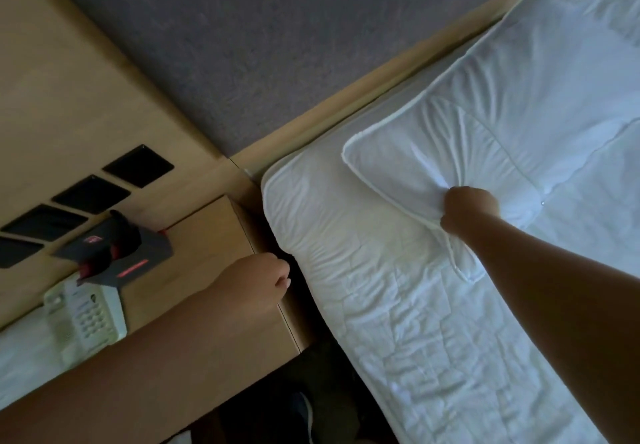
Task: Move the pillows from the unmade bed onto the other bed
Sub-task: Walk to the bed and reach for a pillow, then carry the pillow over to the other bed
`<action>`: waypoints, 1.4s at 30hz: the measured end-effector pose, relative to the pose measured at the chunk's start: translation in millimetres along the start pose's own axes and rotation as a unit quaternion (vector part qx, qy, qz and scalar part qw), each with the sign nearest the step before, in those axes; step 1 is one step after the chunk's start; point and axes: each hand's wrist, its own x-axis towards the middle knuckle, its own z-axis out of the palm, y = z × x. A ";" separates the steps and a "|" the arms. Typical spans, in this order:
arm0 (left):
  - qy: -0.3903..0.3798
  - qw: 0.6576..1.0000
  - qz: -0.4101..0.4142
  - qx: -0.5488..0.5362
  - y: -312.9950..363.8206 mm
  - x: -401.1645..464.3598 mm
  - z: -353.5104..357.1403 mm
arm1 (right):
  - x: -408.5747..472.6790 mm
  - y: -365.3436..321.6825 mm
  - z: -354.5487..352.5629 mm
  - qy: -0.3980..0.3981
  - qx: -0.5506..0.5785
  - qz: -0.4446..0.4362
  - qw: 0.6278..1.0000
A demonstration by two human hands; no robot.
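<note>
A white pillow [491, 121] with a piped edge lies at the head of the bed [398, 322] on the right, on a wrinkled white quilted cover. My right hand [467, 209] grips a bunched fold of fabric near the pillow's nearest corner. My left hand [266, 277] is curled into a loose fist over the right edge of the wooden nightstand [214, 242], beside the gap to the bed, and holds nothing. A strip of white bedding of the other bed [20, 357] shows at the lower left.
On the nightstand sit a white telephone [86, 315] and a dark card stand with red parts [114, 253]. Black wall switch panels [90, 194] line the wooden headboard panel. A grey padded wall rises behind. A dark shoe [301, 409] rests on the floor below.
</note>
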 end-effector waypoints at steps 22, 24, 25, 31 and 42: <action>-0.082 0.944 0.269 0.174 84.8 -97.2 41.7 | -373.2 53.1 142.0 -0.062 -0.090 0.035 0.993; -0.089 0.939 0.279 0.182 102.8 -97.4 49.5 | -390.3 67.5 147.6 -0.072 -0.099 0.061 0.991; -0.093 0.938 0.281 0.179 110.6 -95.7 54.7 | -396.1 75.5 150.3 -0.074 -0.101 0.079 0.989; -0.109 0.957 0.239 0.123 146.6 -67.6 87.0 | -392.0 110.3 166.6 -0.121 0.020 0.158 0.980; -0.112 0.976 -0.045 -0.183 186.5 27.7 103.1 | -256.1 194.4 162.3 0.009 0.418 0.312 0.853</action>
